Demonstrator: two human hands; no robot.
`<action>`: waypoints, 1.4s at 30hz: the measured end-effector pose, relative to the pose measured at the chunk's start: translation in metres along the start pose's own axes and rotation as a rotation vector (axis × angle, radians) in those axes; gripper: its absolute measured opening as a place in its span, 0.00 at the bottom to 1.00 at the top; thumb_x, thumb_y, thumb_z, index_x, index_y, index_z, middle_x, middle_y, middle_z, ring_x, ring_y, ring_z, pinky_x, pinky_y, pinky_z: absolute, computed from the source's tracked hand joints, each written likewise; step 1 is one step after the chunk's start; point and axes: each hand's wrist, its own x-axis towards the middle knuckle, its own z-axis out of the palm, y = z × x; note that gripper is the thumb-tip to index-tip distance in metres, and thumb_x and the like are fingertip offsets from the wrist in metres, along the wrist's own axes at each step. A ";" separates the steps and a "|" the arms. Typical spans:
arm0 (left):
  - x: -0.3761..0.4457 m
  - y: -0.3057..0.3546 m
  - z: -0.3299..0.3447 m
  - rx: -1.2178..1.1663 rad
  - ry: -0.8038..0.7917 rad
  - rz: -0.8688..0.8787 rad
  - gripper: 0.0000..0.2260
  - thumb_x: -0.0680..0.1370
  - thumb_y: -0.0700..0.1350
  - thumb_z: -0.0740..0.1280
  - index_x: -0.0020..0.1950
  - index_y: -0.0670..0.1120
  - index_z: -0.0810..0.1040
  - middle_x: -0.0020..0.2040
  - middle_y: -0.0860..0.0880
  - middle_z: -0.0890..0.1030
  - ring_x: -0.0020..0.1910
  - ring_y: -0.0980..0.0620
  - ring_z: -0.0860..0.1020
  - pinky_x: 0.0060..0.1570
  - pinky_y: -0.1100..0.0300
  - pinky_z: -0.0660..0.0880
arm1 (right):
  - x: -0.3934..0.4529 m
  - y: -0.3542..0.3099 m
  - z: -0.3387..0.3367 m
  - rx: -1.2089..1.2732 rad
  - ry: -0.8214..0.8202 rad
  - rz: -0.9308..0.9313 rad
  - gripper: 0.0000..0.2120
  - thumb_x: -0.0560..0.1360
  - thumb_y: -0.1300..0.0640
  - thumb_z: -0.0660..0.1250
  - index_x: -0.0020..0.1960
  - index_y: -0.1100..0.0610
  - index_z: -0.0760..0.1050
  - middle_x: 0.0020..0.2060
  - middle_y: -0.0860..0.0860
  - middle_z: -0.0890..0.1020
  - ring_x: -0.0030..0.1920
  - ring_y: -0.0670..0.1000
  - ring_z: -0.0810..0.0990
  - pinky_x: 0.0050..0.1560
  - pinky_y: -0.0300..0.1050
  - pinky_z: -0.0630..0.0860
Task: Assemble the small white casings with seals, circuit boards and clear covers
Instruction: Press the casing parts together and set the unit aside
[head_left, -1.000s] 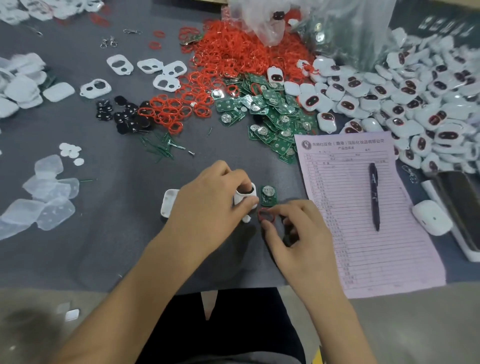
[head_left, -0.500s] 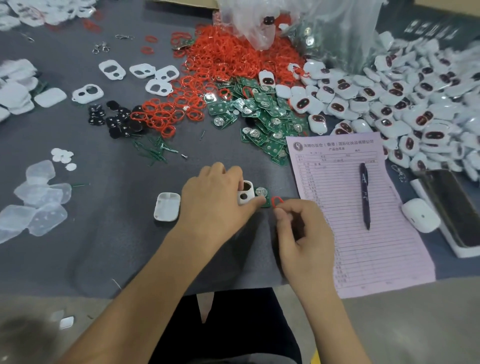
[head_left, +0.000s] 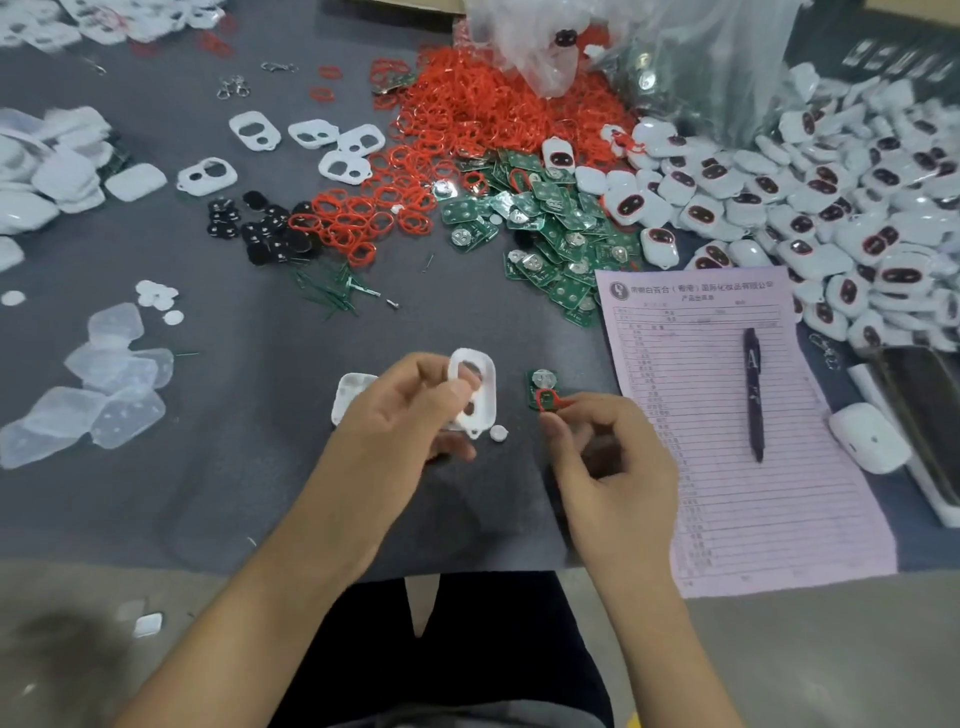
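Left hand (head_left: 410, 410) grips white casing (head_left: 475, 395), two oval cutouts, lifted off grey mat (head_left: 234, 467). Right hand (head_left: 608, 457) pinches red seal (head_left: 548, 400) over green circuit board (head_left: 542, 387), just right of casing. Second white shell (head_left: 350, 392) behind left hand.

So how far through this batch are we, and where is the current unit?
Done: a large pile of finished casings lies at the right. In hand: the left hand holds a white casing front, and the right hand pinches a red seal not yet fitted. Left: the circuit board and casing back lie on the mat, and heaps of red seals and boards remain.
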 end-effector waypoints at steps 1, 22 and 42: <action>-0.007 -0.004 -0.003 -0.078 -0.027 -0.027 0.05 0.74 0.51 0.74 0.43 0.50 0.84 0.48 0.48 0.85 0.46 0.50 0.86 0.42 0.58 0.79 | -0.001 -0.004 0.001 0.048 0.009 0.028 0.07 0.75 0.53 0.75 0.49 0.43 0.80 0.40 0.44 0.82 0.36 0.47 0.79 0.39 0.33 0.72; -0.027 -0.017 -0.019 -0.316 -0.069 -0.127 0.11 0.81 0.52 0.64 0.55 0.48 0.82 0.55 0.41 0.86 0.49 0.47 0.86 0.44 0.57 0.82 | 0.000 -0.040 0.019 0.082 -0.258 -0.184 0.08 0.73 0.60 0.77 0.51 0.54 0.84 0.45 0.46 0.82 0.44 0.52 0.81 0.42 0.36 0.74; -0.028 -0.019 -0.028 -0.013 0.098 0.226 0.06 0.81 0.46 0.66 0.52 0.51 0.83 0.46 0.51 0.88 0.45 0.57 0.87 0.42 0.70 0.79 | -0.006 -0.048 0.032 0.068 -0.263 -0.243 0.10 0.72 0.62 0.78 0.52 0.54 0.85 0.46 0.46 0.81 0.43 0.50 0.82 0.40 0.35 0.73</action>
